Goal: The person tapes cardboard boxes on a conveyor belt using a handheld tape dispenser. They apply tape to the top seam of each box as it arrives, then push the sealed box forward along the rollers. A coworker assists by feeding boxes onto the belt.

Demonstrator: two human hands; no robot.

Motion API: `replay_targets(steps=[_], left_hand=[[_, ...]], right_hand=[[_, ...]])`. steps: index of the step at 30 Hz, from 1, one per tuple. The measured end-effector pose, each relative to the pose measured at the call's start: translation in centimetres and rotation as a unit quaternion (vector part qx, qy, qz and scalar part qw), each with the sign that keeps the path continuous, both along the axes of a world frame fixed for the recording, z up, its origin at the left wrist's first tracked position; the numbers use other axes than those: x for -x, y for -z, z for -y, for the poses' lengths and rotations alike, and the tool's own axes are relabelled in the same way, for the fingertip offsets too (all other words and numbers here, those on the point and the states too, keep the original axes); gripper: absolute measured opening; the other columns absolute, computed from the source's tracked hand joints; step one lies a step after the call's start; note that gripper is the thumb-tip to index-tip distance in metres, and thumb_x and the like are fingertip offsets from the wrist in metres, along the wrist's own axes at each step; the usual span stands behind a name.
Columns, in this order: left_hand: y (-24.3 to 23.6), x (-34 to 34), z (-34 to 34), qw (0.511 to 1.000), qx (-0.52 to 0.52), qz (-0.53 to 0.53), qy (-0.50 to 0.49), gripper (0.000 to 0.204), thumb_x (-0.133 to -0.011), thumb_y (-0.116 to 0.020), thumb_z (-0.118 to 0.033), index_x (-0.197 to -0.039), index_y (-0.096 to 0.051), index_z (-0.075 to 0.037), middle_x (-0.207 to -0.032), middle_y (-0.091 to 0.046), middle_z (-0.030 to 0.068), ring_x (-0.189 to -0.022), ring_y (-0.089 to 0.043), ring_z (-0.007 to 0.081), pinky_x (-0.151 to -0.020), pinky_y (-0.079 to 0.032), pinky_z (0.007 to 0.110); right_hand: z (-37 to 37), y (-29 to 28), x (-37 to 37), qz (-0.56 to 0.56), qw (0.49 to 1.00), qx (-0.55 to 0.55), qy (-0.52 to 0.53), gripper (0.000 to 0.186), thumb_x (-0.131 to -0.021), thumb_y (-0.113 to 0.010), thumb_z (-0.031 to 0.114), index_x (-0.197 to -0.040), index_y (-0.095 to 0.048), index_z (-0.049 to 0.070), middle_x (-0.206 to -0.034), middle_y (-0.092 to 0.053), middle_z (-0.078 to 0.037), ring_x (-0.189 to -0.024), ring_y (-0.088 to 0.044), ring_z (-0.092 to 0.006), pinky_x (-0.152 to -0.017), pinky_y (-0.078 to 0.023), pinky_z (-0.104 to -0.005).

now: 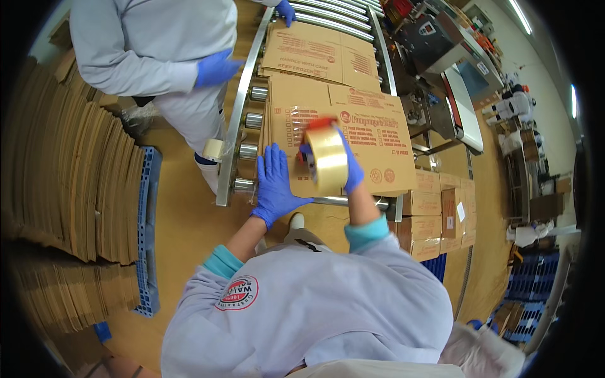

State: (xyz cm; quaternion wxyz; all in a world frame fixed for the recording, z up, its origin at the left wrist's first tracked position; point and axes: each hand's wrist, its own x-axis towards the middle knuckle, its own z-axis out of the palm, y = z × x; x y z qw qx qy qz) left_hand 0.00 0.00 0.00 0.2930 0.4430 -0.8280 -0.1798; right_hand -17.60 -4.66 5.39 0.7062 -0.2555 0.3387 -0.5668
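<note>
My right hand (354, 165), in a blue glove, grips a tape dispenser (324, 123) with a red part and a large roll of clear, yellowish tape. The dispenser is over a brown cardboard box (384, 160) with red print and is slightly blurred. My left hand (275, 188), also blue-gloved, lies with fingers stretched along the near left edge of this box. Beyond it is a second cardboard box (315, 53), with a co-worker's blue-gloved hand (286, 12) at its far left corner. How the boxes are closed underneath is hidden.
Both boxes rest on a roller conveyor (234, 148). A co-worker (170, 44) stands at its left side. Tall stacks of flat cardboard (75, 170) stand at left by a blue pallet (149, 233). Stacked boxes (425, 201) are at right, near a machine (463, 104).
</note>
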Motion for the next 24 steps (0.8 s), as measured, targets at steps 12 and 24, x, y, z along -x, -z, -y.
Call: replay_targets(steps=[12, 24], left_hand=[[-4.8, -3.4, 1.3, 0.967, 0.064, 0.184, 0.162, 0.08, -0.067, -0.07, -0.023, -0.133, -0.031, 0.0, -0.139, -0.028, 0.0179, -0.134, -0.016, 0.0316, -0.106, -0.002, 0.057], [-25.3, 2.8, 20.4, 0.904, 0.123, -0.387, -0.132, 0.086, -0.071, -0.071, -0.015, -0.138, -0.02, 0.001, -0.117, -0.049, 0.0219, -0.098, -0.054, 0.0278, -0.088, -0.042, 0.035]], right_hand=[[-9.4, -8.6, 5.2, -0.249, 0.852, 0.437, 0.146, 0.033, -0.081, -0.058, 0.036, -0.091, -0.055, 0.004, -0.083, -0.059, -0.013, -0.083, -0.059, -0.0244, -0.081, -0.047, -0.0455], [-25.0, -7.8, 17.4, -0.359, 0.703, 0.283, 0.545, 0.031, -0.078, -0.057, 0.027, -0.09, -0.054, -0.001, -0.092, -0.059, -0.015, -0.094, -0.058, -0.0286, -0.091, -0.041, -0.0423]])
